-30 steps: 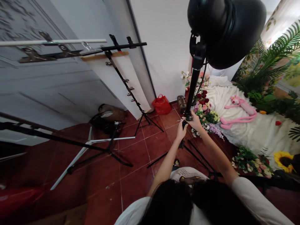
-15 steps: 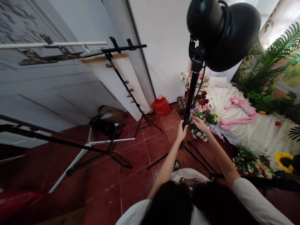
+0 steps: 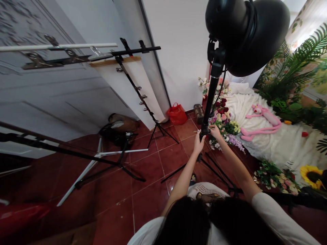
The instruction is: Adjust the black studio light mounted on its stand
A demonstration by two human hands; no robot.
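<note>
A black light stand (image 3: 211, 97) rises in front of me, carrying a large black studio lamp (image 3: 258, 37) at its top, with a cable running down beside the pole. My left hand (image 3: 199, 142) is wrapped around the pole just under a joint collar. On the right side of that collar, my right hand (image 3: 216, 132) pinches a small knob, mostly hidden by the fingers. The stand's legs (image 3: 216, 167) spread over the red tiled floor below my arms.
Left stand other tripods, one with a crossbar (image 3: 138, 51) and a white backdrop roll (image 3: 133, 88). A red bag (image 3: 176, 114) sits by the wall. To the right, artificial flowers (image 3: 224, 119) border a white fur cloth (image 3: 288, 149) bearing a pink plush toy (image 3: 268, 119).
My right hand's fingers have curled in closer at the collar. The left hand keeps its hold, and the view has shifted slightly.
</note>
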